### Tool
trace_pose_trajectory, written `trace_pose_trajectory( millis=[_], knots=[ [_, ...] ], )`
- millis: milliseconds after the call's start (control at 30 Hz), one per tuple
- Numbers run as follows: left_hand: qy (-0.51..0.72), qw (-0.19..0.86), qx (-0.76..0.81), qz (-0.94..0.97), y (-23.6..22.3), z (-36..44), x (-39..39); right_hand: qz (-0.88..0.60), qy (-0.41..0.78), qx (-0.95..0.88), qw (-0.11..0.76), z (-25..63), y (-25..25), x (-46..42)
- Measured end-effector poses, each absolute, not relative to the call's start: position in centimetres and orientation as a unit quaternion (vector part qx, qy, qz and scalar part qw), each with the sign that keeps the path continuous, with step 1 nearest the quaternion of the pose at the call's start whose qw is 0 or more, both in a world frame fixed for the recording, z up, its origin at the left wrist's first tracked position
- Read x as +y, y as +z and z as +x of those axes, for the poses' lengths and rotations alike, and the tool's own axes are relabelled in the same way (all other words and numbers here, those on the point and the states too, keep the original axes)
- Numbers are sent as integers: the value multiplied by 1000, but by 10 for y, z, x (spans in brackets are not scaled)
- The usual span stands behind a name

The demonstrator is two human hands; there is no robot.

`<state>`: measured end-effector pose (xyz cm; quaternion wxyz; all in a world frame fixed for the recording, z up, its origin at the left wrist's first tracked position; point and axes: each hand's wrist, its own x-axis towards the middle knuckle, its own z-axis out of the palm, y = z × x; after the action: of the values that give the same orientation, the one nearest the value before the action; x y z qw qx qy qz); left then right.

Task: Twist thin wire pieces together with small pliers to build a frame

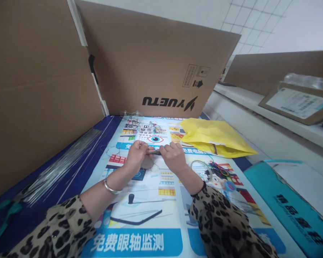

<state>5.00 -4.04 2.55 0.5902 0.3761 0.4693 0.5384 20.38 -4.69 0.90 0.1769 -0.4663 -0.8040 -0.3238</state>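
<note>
My left hand (137, 157) and my right hand (173, 157) meet over the middle of a printed poster sheet (140, 208). Between them is a slim, dark, stick-like piece (154, 152), its kind not clear from here. The left fingertips pinch its left end, while the right fingers are curled round the other end. Both fists hide most of it. Just beyond lies a tangle of fine thread or wire (156, 126). To the right of my right hand are a roll of clear tape (201, 170) and a bundle of coloured cords (220, 168).
Cardboard panels (140, 57) stand at the back and left. A yellow bag (215, 138) lies at the back right, a teal box (288, 204) at the right. Along the left are a bundle of thin clear strands (61, 166) and a green-handled tool (5, 218).
</note>
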Motion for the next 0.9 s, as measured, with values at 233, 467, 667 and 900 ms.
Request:
trace_pose_trajectory(
  millis=[233, 467, 667, 900],
  knots=[
    [522, 580, 455, 428, 25, 45, -36, -488, -287, -812, 145, 203, 5, -45],
    [503, 556, 409, 521, 19, 40, -30, -538, -192, -819, 57, 200, 13, -45],
    [497, 530, 385, 569, 25, 39, -36, -587, -121, -800, 5, 199, 22, -45],
    [486, 513, 383, 595, 26, 39, -37, -586, -114, -803, 5, 202, 23, -46]
  ],
)
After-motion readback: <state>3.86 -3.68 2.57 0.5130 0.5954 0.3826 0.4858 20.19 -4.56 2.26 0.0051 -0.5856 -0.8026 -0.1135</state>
